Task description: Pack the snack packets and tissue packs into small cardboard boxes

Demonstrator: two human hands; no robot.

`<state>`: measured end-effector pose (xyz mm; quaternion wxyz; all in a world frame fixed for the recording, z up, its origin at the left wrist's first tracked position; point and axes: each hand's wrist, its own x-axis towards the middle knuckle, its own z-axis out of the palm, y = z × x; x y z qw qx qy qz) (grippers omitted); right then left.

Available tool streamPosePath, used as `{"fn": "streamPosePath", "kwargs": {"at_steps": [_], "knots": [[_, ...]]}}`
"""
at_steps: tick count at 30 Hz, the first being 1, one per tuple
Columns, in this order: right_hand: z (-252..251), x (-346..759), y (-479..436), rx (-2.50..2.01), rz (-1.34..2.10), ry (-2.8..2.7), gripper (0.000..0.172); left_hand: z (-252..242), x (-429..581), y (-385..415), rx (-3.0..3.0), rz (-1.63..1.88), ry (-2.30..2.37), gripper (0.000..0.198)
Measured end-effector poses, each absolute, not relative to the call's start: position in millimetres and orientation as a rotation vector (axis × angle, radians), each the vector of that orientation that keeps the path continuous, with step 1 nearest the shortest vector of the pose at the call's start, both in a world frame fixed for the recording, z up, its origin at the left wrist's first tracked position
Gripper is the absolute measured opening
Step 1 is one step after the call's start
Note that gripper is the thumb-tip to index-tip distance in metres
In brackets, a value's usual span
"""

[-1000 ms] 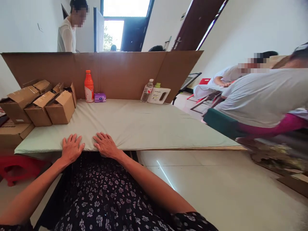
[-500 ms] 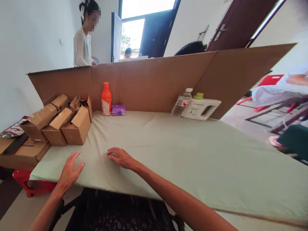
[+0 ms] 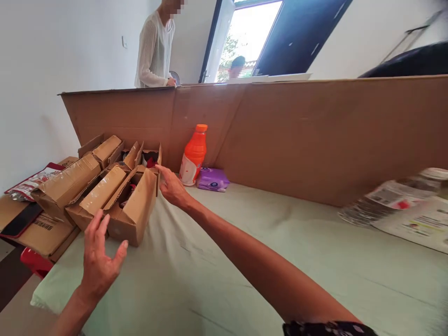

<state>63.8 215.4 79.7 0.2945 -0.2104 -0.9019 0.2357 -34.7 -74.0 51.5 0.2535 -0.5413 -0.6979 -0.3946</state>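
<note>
Several small open cardboard boxes stand grouped at the left end of the cloth-covered table (image 3: 224, 261). My left hand (image 3: 101, 256) is open, thumb apart from the fingers, just in front of the nearest box (image 3: 138, 210); contact with it I cannot tell. Inside that box a bit of something dark and red shows. Beside the back right box (image 3: 158, 156), my right hand (image 3: 172, 187) reaches out with its index finger extended and nothing visible in it. That box also holds something red and dark. An orange bottle (image 3: 194, 156) stands just right of this hand, close to a purple tissue pack (image 3: 213, 179).
A tall cardboard panel (image 3: 297, 140) runs along the table's back. At the right lie a clear plastic bottle (image 3: 388, 203) and a white jug (image 3: 420, 226). A larger flat carton (image 3: 45, 233) sits at far left. Behind the panel stands a person in a white top (image 3: 152, 51).
Both hands have moved forward toward the cardboard boxes, the right one to the back right box. My view has turned left and come closer to the boxes.
</note>
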Motion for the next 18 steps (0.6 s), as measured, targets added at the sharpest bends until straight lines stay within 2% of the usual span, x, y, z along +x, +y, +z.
{"fn": "streamPosePath", "kwargs": {"at_steps": [3,7,10,12,15,18], "knots": [[93,37,229,-0.449,0.528,-2.460,0.071,54,-30,-57,-1.481,-1.020,-1.796,0.063],[108,42,234,-0.354,0.412,-2.546,0.044,65,-25,-53,-1.399,-0.970,-1.693,0.054],[117,71,234,-0.272,0.237,-2.579,0.028,76,-22,-57,-1.572,-1.008,-1.606,0.051],[122,93,232,-0.186,0.129,-2.642,0.026,80,-22,-55,-1.758,-1.023,-1.575,0.059],[131,113,225,-0.090,0.100,-2.815,0.033,81,-31,-41,-1.905,-0.865,-1.730,0.072],[148,108,215,-0.055,0.091,-2.977,0.032,85,-42,-25,-1.991,-0.686,-1.922,0.073]]}}
